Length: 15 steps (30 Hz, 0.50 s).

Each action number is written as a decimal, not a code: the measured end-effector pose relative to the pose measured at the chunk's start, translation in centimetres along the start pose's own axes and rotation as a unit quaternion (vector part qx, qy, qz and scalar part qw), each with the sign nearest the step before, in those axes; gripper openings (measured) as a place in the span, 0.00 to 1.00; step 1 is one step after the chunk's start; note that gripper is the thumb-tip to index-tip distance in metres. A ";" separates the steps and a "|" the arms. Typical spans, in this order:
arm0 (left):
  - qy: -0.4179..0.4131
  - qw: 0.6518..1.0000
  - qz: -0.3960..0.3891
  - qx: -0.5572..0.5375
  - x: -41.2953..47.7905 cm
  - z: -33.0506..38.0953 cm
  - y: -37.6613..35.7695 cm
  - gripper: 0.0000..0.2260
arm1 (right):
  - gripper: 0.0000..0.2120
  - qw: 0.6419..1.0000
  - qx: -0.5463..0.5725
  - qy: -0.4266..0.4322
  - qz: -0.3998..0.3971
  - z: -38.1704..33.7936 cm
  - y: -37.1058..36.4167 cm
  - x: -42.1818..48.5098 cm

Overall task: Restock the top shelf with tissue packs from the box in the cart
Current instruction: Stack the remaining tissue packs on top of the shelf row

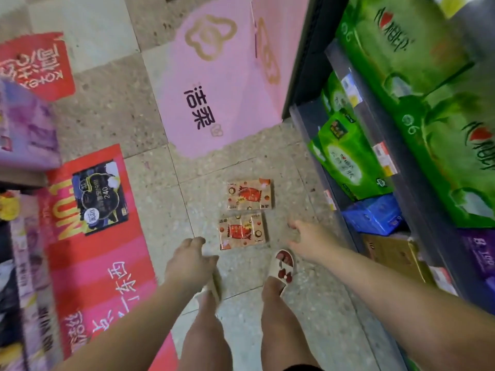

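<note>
Head view: both hands (empty) left hand [190, 259], right hand [308, 238] flank near tissue pack [242, 231].

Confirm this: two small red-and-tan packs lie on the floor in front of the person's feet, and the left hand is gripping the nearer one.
Not quite. In the head view the left hand is empty, apart from the nearer pack. The farther pack also lies untouched on the floor.

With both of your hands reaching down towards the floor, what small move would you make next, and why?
Probably lower both hands a little further and close them on the nearer beige-and-red tissue pack. It lies flat on the speckled floor between the open, empty left hand and right hand, neither touching it. A second matching pack lies just beyond it and could follow.
</note>
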<state>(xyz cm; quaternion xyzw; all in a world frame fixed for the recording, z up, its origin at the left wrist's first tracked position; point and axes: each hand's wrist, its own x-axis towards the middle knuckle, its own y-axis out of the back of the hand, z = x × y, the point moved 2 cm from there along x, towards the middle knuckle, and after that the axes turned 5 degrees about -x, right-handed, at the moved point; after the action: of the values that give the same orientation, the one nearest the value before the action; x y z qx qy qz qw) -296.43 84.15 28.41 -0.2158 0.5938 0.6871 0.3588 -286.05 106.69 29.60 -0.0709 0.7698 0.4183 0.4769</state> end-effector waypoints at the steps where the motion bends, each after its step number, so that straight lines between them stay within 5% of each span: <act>1: 0.003 1.000 -0.005 -0.004 1.4 -0.2 -0.5 0.23 | 0.21 1.000 0.007 -0.008 -0.002 -0.1 -0.4 1.6; 15: 0.055 0.994 -0.094 0.012 24.0 -7.7 -12.4 0.26 | 0.21 0.991 0.064 -0.093 -0.074 0.4 -13.8 23.4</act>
<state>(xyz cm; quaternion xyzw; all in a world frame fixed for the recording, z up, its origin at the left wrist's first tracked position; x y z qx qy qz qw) -303.70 82.77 1.31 -0.3044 0.5977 0.6301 0.3912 -291.27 104.93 2.93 -0.0576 0.7400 0.3363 0.5796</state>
